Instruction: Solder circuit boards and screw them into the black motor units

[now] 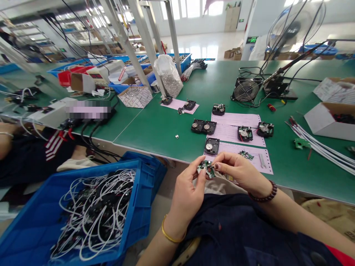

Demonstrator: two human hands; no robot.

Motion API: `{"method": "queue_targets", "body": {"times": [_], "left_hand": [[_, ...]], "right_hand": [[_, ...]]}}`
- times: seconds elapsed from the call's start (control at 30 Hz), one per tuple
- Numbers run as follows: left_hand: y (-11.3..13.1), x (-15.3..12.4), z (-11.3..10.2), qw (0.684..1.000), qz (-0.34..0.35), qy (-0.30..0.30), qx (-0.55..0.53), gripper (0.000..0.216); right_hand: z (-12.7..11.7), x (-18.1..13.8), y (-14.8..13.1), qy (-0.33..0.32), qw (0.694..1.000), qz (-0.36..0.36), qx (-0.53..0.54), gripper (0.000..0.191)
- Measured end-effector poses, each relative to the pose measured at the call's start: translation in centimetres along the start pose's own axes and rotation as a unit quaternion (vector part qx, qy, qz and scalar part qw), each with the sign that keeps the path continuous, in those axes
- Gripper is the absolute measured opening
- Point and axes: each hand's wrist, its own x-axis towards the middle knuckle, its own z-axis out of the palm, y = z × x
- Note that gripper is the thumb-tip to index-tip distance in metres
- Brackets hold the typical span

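Green board (205, 169) in left hand (191, 184), near table edge (161, 152).

Before me, a circuit board (206, 170) is by the near edge of the desk (149, 133); a spanner (262, 161) lies on paper (233, 147) to its right, a crate (141, 212) stands below, left.

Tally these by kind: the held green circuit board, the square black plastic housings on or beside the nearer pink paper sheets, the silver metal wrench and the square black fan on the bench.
Held green circuit board: 1
Square black plastic housings: 6
Silver metal wrench: 1
Square black fan: 1
Total: 9
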Motion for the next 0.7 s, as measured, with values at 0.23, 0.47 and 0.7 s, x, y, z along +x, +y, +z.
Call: {"method": "queue_targets", "body": {"times": [0.23,0.47,0.7], "left_hand": [[0.0,0.0,0.1,1.0,0.001,-0.01,-0.009,0.039],[-0.4,-0.2,0.1,1.0,0.017,-0.008,0.019,0.039],[-1.4,-0.6,0.5,0.999,0.03,-0.006,0.028,0.038]], "right_hand": [[0.0,0.1,0.2,0.006,1.0,-0.008,-0.01,0.043],[0.2,0.2,0.5,-0.01,1.0,-0.023,-0.014,0.038],[-0.5,0.7,2.0,-0.024,0.998,-0.014,-0.064,0.043]]}}
